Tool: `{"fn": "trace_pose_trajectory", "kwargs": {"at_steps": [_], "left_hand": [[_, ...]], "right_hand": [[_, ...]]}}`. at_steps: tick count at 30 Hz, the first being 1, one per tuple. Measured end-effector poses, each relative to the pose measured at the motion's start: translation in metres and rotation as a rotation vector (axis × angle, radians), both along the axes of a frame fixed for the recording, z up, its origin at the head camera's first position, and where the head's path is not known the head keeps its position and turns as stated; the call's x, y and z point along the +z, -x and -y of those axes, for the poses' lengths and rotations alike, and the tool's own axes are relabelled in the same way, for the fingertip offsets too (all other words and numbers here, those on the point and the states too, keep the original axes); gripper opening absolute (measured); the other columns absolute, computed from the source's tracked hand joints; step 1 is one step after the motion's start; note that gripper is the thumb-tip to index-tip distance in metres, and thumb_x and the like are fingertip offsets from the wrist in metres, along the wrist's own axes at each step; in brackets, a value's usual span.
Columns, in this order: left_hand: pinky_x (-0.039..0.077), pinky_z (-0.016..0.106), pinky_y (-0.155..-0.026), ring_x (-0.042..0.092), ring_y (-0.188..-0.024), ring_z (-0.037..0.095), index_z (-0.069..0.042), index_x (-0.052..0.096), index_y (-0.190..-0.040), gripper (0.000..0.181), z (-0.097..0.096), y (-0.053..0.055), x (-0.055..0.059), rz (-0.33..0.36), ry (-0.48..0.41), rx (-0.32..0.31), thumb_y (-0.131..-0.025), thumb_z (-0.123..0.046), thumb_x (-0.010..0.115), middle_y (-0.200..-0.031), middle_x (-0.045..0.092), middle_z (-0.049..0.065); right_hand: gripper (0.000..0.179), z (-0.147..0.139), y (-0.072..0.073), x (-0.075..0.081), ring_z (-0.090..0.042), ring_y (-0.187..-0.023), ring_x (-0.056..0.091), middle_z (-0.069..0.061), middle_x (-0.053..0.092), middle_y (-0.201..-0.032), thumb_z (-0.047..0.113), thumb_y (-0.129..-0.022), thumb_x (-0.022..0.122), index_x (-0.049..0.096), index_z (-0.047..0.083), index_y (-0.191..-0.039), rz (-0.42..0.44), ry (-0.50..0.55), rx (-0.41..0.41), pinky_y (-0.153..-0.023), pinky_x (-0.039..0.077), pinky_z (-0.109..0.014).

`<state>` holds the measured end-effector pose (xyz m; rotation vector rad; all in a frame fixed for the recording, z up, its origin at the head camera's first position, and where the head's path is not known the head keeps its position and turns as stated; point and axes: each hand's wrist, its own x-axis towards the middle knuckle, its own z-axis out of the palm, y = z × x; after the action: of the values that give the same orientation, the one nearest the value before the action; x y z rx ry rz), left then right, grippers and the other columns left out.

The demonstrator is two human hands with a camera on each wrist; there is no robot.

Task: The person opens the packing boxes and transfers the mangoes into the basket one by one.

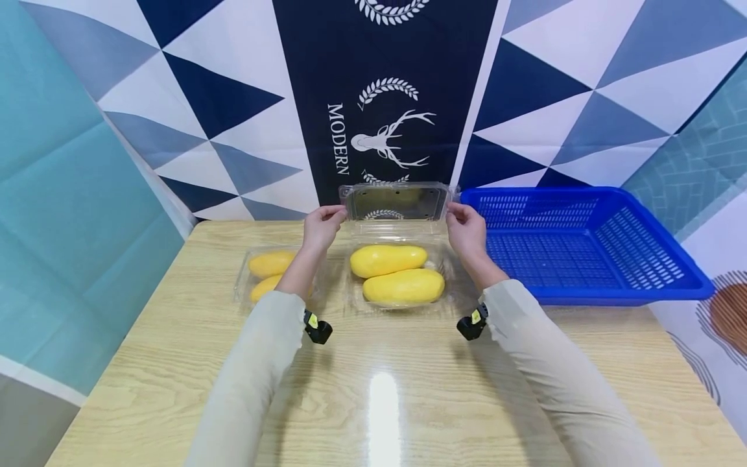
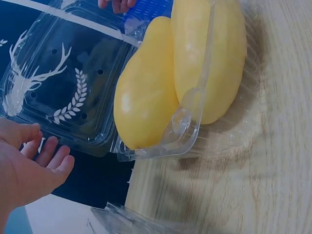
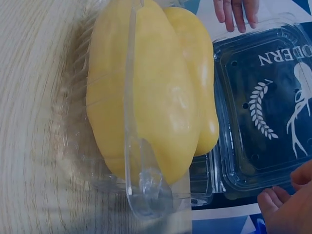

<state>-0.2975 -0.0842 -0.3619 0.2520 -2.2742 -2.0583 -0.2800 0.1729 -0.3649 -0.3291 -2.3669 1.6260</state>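
A clear plastic clamshell box (image 1: 397, 307) stands on the table with its lid (image 1: 397, 202) raised upright at the back. Two large, long yellow fruits (image 1: 403, 287) lie side by side in its base; their exact kind is uncertain. At the lid's left edge, my left hand (image 1: 321, 227) pinches the rim between thumb and fingers. My right hand (image 1: 469, 231) pinches the opposite edge in the same way. The left wrist view shows the lid (image 2: 73, 78) beside the fruits, my left hand (image 2: 31, 163) at its corner. In the right wrist view, my right hand (image 3: 290, 207) is at the lid's edge.
Left of the box, a second clear container (image 1: 239, 285) holds two orange-yellow fruits (image 1: 271, 264), partly hidden by my left forearm. A blue plastic basket (image 1: 607, 295) sits at the right, close to my right hand. A patterned cloth (image 1: 233, 97) hangs behind the wooden table (image 1: 350, 363).
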Motion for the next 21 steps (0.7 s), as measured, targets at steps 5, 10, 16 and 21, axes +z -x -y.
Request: {"fn": "trace_pose_trajectory", "kwargs": {"at_steps": [5, 10, 16, 21], "left_hand": [[0.049, 0.02, -0.074, 0.057, -0.082, 0.009, 0.001, 0.065, -0.112, 0.027, -0.002, 0.006, -0.003, 0.003, 0.002, 0.036, -0.091, -0.016, 0.06, -0.102, 0.066, 0.014], [0.052, 0.033, -0.088, 0.06, -0.086, 0.016, 0.003, 0.064, -0.112, 0.026, -0.005, 0.01, -0.006, 0.016, -0.034, 0.057, -0.091, -0.011, 0.06, -0.104, 0.065, 0.018], [0.053, 0.028, -0.08, 0.059, -0.084, 0.019, 0.004, 0.064, -0.111, 0.024, -0.007, 0.015, -0.009, 0.013, 0.009, 0.06, -0.09, -0.005, 0.059, -0.099, 0.065, 0.017], [0.046, 0.016, -0.066, 0.061, -0.094, 0.026, 0.003, 0.064, -0.113, 0.025, -0.008, 0.017, -0.011, 0.021, 0.052, 0.055, -0.091, -0.003, 0.057, -0.106, 0.064, 0.021]], "right_hand": [[0.034, 0.001, 0.004, -0.003, -0.026, -0.117, 0.053, -0.018, 0.058, -0.126, 0.01, -0.096, 0.046, 0.052, 0.002, -0.129, -0.002, 0.027, 0.004, -0.101, 0.045, -0.035], [0.038, 0.002, 0.009, -0.005, -0.029, -0.117, 0.055, -0.022, 0.057, -0.127, 0.006, -0.094, 0.048, 0.05, -0.001, -0.131, -0.026, 0.07, 0.013, -0.102, 0.044, -0.036], [0.045, 0.003, 0.014, -0.007, -0.027, -0.124, 0.051, -0.021, 0.053, -0.133, 0.007, -0.094, 0.048, 0.043, 0.002, -0.138, 0.028, 0.083, 0.021, -0.106, 0.041, -0.035], [0.049, 0.003, 0.018, -0.011, -0.026, -0.129, 0.046, -0.019, 0.048, -0.139, 0.008, -0.094, 0.047, 0.037, 0.005, -0.143, 0.062, 0.09, 0.037, -0.108, 0.039, -0.034]]}}
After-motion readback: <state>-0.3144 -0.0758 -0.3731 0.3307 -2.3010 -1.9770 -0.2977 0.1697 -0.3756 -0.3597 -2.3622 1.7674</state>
